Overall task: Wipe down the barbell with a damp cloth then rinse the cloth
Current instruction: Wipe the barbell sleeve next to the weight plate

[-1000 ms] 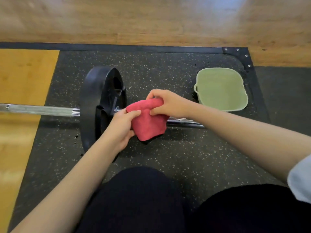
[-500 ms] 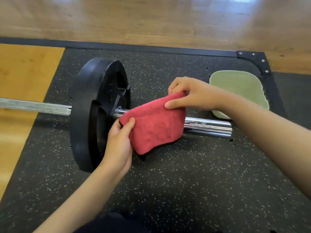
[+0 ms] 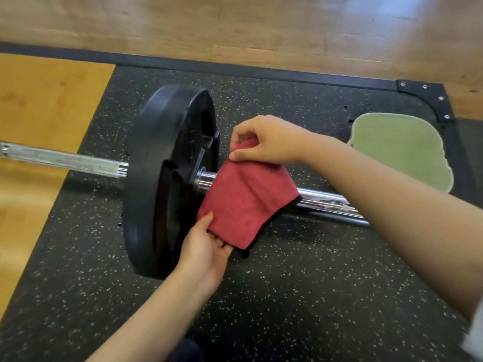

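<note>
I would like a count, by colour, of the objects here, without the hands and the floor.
Black: 1 (weight plate)
Silver: 1 (barbell)
Red: 1 (cloth)
Green: 1 (basin)
Total: 4

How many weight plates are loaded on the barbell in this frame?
1. A black weight plate sits on the barbell sleeve, just left of the red cloth. The bar's far end is out of frame, so more may be hidden.

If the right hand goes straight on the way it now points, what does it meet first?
Probably the black weight plate, just ahead of the right hand; depth is unclear.
</note>
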Demonstrator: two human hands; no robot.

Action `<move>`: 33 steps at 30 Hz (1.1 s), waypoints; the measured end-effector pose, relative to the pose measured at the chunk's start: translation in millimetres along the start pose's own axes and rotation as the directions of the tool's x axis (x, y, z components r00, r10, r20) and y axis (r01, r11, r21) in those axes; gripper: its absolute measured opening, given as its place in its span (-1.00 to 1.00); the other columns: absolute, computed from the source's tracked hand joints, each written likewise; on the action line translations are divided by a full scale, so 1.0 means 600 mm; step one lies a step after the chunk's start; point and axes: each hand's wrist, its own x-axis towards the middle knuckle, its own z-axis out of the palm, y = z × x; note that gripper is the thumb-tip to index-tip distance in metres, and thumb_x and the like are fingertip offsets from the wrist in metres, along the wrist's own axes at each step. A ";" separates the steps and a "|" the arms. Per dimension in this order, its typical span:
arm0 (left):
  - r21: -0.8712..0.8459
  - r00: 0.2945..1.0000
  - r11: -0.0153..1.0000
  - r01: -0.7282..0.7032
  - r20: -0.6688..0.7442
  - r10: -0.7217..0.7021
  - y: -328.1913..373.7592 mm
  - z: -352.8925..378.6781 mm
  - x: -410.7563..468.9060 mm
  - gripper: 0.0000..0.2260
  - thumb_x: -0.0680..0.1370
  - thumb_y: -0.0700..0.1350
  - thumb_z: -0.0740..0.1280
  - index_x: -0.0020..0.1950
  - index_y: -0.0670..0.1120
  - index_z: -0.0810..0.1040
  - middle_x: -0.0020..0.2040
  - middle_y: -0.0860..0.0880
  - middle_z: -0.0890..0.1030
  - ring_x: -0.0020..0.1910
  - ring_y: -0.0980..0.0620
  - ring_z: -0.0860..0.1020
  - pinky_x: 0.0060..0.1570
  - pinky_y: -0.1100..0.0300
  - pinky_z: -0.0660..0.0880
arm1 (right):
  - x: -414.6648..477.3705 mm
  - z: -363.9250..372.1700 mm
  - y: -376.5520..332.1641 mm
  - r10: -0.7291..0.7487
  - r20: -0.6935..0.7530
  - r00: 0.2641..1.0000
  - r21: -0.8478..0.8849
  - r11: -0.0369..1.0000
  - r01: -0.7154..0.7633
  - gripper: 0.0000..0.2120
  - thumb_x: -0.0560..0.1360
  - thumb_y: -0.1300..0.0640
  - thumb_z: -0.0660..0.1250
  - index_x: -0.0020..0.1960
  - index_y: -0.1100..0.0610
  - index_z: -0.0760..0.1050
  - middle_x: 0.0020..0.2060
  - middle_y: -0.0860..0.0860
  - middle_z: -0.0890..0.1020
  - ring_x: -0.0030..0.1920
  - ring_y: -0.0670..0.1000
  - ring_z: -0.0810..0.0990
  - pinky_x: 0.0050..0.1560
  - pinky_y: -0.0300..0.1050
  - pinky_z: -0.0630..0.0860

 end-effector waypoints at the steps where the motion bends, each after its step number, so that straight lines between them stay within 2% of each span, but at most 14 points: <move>1: 0.006 1.000 1.000 0.014 -0.019 -0.014 -0.002 -0.004 0.004 -0.64 0.66 -0.11 0.13 0.46 -0.10 0.31 0.22 -0.10 0.55 0.08 -0.04 0.55 0.20 0.01 0.42 | 0.005 0.000 0.003 0.011 0.002 1.000 0.007 1.000 -0.011 -0.81 0.45 -0.10 0.42 -0.01 -0.02 0.60 -0.30 -0.21 0.52 -0.24 -0.26 0.48 -0.08 -0.17 0.47; 4: 0.053 0.998 0.998 0.040 -0.042 -0.038 -0.006 -0.011 0.006 -0.65 0.67 -0.07 0.10 0.46 -0.09 0.32 0.25 -0.08 0.54 0.09 -0.04 0.54 0.19 0.03 0.41 | 0.012 -0.013 0.008 0.023 0.058 0.998 0.153 0.988 -0.031 -0.84 0.43 -0.02 0.48 -0.05 0.00 0.60 -0.51 -0.17 0.48 -0.47 -0.26 0.43 -0.36 -0.36 0.34; 6: 0.082 0.998 0.995 0.049 -0.038 -0.046 -0.007 -0.015 0.008 -0.66 0.67 -0.04 0.08 0.42 -0.10 0.36 0.23 -0.09 0.57 0.07 -0.03 0.56 0.18 0.03 0.43 | 0.014 -0.028 0.010 0.011 0.126 0.992 0.226 0.973 -0.039 -0.86 0.43 0.05 0.48 -0.04 0.02 0.60 -0.56 -0.20 0.50 -0.51 -0.24 0.43 -0.41 -0.43 0.32; 9: 0.088 0.998 0.994 0.066 -0.007 -0.065 -0.006 -0.015 0.010 -0.69 0.67 -0.02 0.08 0.36 -0.07 0.41 0.19 -0.12 0.61 0.15 -0.08 0.58 0.28 -0.03 0.42 | 0.017 -0.049 0.010 -0.011 0.179 0.984 0.247 0.968 -0.034 -0.87 0.43 0.08 0.48 -0.04 -0.02 0.60 -0.48 -0.19 0.58 -0.45 -0.24 0.47 -0.34 -0.39 0.39; 12: 0.068 0.995 0.998 -0.003 0.095 -0.003 -0.007 -0.008 -0.002 -0.73 0.63 -0.08 0.13 0.29 -0.01 0.48 0.12 -0.08 0.66 0.14 -0.07 0.61 0.26 -0.04 0.43 | 0.017 -0.067 0.009 -0.033 0.137 0.990 0.264 0.965 -0.005 -0.88 0.47 0.15 0.45 -0.01 0.02 0.62 -0.37 -0.11 0.62 -0.33 -0.17 0.51 -0.26 -0.34 0.43; 16: 0.040 0.924 0.963 -0.268 0.293 0.245 -0.005 0.000 -0.031 -0.62 0.39 -0.23 0.31 0.20 -0.06 0.54 0.10 -0.03 0.66 0.11 -0.01 0.61 0.12 0.08 0.50 | 0.018 -0.086 0.002 -0.106 0.006 0.994 0.261 0.960 0.101 -0.84 0.54 0.23 0.34 0.05 0.06 0.64 -0.21 -0.12 0.65 -0.20 -0.23 0.56 -0.06 -0.29 0.52; 18: 0.147 0.823 0.843 -0.517 0.354 0.443 -0.002 0.002 -0.042 -0.66 0.29 -0.25 0.35 0.01 0.03 0.62 -0.04 0.06 0.67 -0.02 0.11 0.62 -0.03 0.24 0.53 | 0.018 -0.090 -0.002 -0.172 -0.067 0.983 0.289 0.940 0.184 -0.82 0.56 0.27 0.31 0.06 0.07 0.64 -0.15 -0.17 0.64 -0.14 -0.27 0.57 0.01 -0.33 0.51; 19: 0.233 0.754 0.734 -0.638 0.381 0.535 0.001 0.002 -0.046 -0.71 0.30 -0.24 0.36 -0.08 0.08 0.64 -0.13 0.11 0.65 -0.10 0.17 0.60 -0.10 0.32 0.51 | 0.018 -0.088 -0.004 -0.200 -0.089 0.976 0.321 0.922 0.218 -0.81 0.56 0.29 0.30 0.06 0.10 0.64 -0.13 -0.17 0.64 -0.12 -0.27 0.57 0.02 -0.34 0.50; 21: 0.383 0.585 0.445 -0.810 0.484 0.651 0.006 0.002 -0.050 -0.75 0.37 -0.24 0.36 -0.17 0.14 0.59 -0.19 0.14 0.58 -0.17 0.20 0.54 -0.15 0.37 0.47 | 0.017 -0.079 0.001 -0.229 -0.086 0.970 0.396 0.885 0.244 -0.82 0.55 0.33 0.30 0.05 0.17 0.63 -0.12 -0.11 0.65 -0.09 -0.23 0.60 0.01 -0.35 0.49; 23: 0.437 0.436 0.190 -0.879 0.573 0.694 0.007 -0.002 -0.047 -0.80 0.46 -0.20 0.30 -0.15 0.12 0.55 -0.12 0.12 0.53 -0.12 0.13 0.52 -0.13 0.34 0.44 | 0.014 -0.066 0.013 -0.229 -0.054 0.972 0.435 0.871 0.229 -0.83 0.54 0.36 0.30 0.04 0.20 0.63 -0.14 -0.10 0.67 -0.08 -0.18 0.63 0.01 -0.32 0.51; 27: 0.439 0.332 0.063 -0.896 0.570 0.751 0.015 -0.005 -0.047 -0.85 0.54 -0.20 0.24 -0.07 0.03 0.55 -0.06 0.09 0.49 -0.08 0.12 0.49 -0.07 0.36 0.39 | 0.003 -0.049 0.034 -0.138 -0.105 0.985 0.438 0.883 0.171 -0.82 0.53 0.34 0.31 -0.05 0.12 0.63 -0.17 -0.07 0.67 -0.11 -0.11 0.64 0.05 -0.24 0.53; 30: 0.430 0.263 -0.018 -0.903 0.585 0.768 0.022 0.003 -0.050 -0.83 0.57 -0.21 0.21 -0.01 0.04 0.52 -0.03 0.13 0.47 -0.04 0.18 0.47 -0.03 0.37 0.36 | -0.002 -0.050 0.033 -0.088 -0.179 0.980 0.444 0.881 0.160 -0.82 0.53 0.28 0.32 -0.08 0.05 0.64 -0.15 0.14 0.68 -0.12 0.28 0.62 0.02 0.11 0.54; 31: 0.426 0.245 -0.037 -0.904 0.585 0.773 0.024 0.005 -0.049 -0.83 0.57 -0.21 0.20 0.01 0.04 0.51 -0.02 0.14 0.46 -0.03 0.18 0.47 -0.01 0.36 0.36 | -0.004 -0.051 0.031 -0.082 -0.200 0.976 0.451 0.877 0.166 -0.82 0.54 0.27 0.32 -0.08 0.05 0.65 -0.16 0.13 0.68 -0.15 0.32 0.61 -0.03 0.18 0.54; 33: 0.425 0.202 -0.094 -0.900 0.600 0.774 0.029 0.008 -0.049 -0.85 0.58 -0.22 0.20 0.02 -0.03 0.54 0.00 0.12 0.46 -0.01 0.15 0.47 -0.01 0.32 0.36 | -0.006 -0.053 0.026 -0.085 -0.247 0.965 0.472 0.859 0.196 -0.83 0.55 0.27 0.31 -0.07 0.09 0.65 -0.23 0.00 0.67 -0.28 0.26 0.57 -0.20 0.08 0.53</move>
